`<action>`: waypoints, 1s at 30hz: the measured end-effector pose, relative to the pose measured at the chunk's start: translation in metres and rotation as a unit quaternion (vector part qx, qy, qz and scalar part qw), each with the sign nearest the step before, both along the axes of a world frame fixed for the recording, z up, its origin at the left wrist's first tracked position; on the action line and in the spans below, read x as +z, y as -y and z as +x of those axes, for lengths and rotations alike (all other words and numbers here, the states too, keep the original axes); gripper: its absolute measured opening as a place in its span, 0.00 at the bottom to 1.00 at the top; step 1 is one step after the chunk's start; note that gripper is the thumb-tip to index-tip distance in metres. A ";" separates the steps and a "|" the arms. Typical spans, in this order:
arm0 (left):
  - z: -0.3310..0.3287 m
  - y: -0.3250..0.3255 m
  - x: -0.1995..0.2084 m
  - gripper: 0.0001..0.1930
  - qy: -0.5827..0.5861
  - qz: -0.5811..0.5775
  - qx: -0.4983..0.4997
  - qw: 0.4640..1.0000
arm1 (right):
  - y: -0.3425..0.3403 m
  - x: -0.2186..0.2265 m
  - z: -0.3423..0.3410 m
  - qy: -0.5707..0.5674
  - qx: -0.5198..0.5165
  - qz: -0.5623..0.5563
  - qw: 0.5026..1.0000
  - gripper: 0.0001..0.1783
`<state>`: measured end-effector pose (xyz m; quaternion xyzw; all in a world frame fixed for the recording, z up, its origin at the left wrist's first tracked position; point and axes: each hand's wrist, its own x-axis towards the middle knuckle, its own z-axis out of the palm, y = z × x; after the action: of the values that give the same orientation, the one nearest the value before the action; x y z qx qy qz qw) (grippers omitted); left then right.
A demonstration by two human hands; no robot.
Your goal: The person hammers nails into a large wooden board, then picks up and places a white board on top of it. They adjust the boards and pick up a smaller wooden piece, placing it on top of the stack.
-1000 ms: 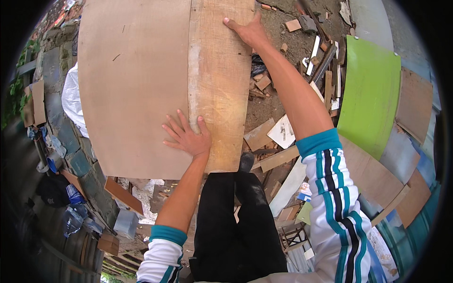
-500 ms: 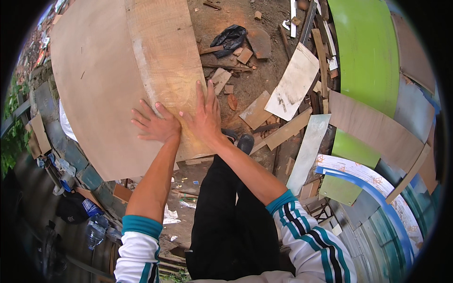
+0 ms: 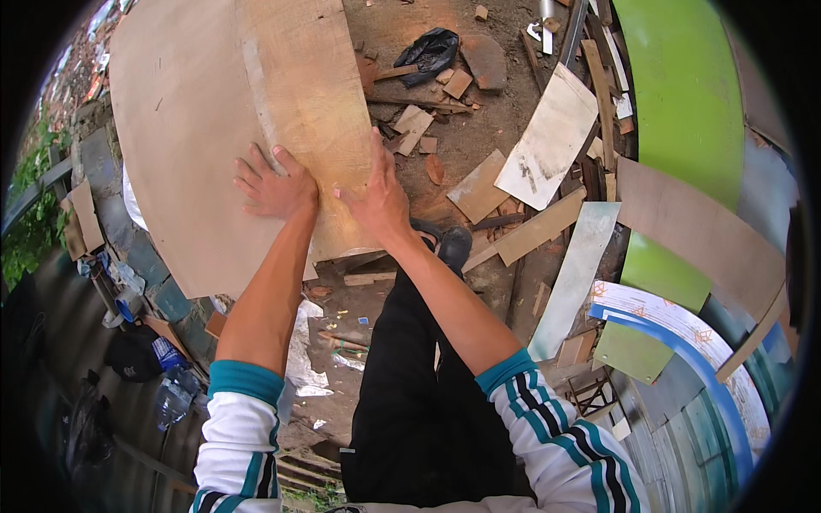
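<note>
A large light-brown sheet of board (image 3: 180, 162) spreads out before me. Along its right side a narrower yellowish plywood strip (image 3: 308, 94) overlaps it. My left hand (image 3: 278, 184) rests palm down across the strip's left edge, fingers spread onto the sheet. My right hand (image 3: 380, 201) is at the strip's right edge near the front corner. Its thumb points left over the wood, and its fingers stretch forward along the edge; their undersides are hidden. Neither hand visibly lifts anything.
My dark shoe (image 3: 455, 248) stands just right of the boards. Wood offcuts, a black plastic bag (image 3: 432, 56) and a whitish panel (image 3: 549, 137) litter the dirt. Farther right are a bright green panel (image 3: 680, 111) and a blue-edged white curved strip (image 3: 667, 316). Plastic bottles (image 3: 177, 398) lie left.
Both boards have shifted slightly away from me, showing more litter at their front edge. My left hand stays flat; my right hand has turned more edgewise at the strip's side.
</note>
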<state>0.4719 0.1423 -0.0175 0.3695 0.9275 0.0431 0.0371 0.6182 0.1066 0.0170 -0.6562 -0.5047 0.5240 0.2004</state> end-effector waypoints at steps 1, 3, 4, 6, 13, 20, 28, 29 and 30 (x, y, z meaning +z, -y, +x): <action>-0.002 0.003 0.000 0.30 -0.004 0.010 0.000 1.000 | 0.001 0.000 0.004 -0.011 0.010 -0.025 1.000 0.67; -0.008 0.014 0.000 0.31 0.058 0.060 -0.031 0.996 | 0.002 -0.001 0.010 -0.028 0.022 -0.026 0.999 0.68; -0.011 0.020 -0.001 0.31 0.087 0.085 -0.045 0.992 | 0.002 -0.002 0.011 -0.038 0.030 -0.027 0.998 0.68; -0.023 0.037 -0.005 0.32 0.110 0.142 -0.150 0.972 | -0.003 0.000 0.010 -0.035 0.032 -0.053 0.997 0.69; -0.032 0.084 -0.001 0.29 0.046 0.073 -0.457 0.885 | 0.010 -0.010 0.007 -0.015 0.013 -0.004 1.000 0.68; -0.037 0.083 -0.002 0.28 0.051 0.123 -0.443 0.887 | 0.030 -0.026 0.013 -0.098 -0.032 -0.028 0.994 0.52; -0.041 0.083 -0.011 0.29 0.056 0.182 -0.447 0.874 | 0.037 -0.040 0.018 -0.095 -0.009 -0.083 0.992 0.34; -0.041 0.083 -0.012 0.29 0.055 0.184 -0.446 0.874 | 0.035 -0.038 0.019 -0.083 -0.007 -0.083 0.993 0.34; -0.041 0.082 -0.012 0.29 0.054 0.186 -0.446 0.874 | 0.036 -0.042 0.021 -0.091 -0.004 -0.080 0.993 0.34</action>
<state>0.4313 0.0598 -0.0300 0.7410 0.6359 0.2133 0.0335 0.6387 0.0707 -0.0246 -0.6219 -0.4383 0.6192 0.1941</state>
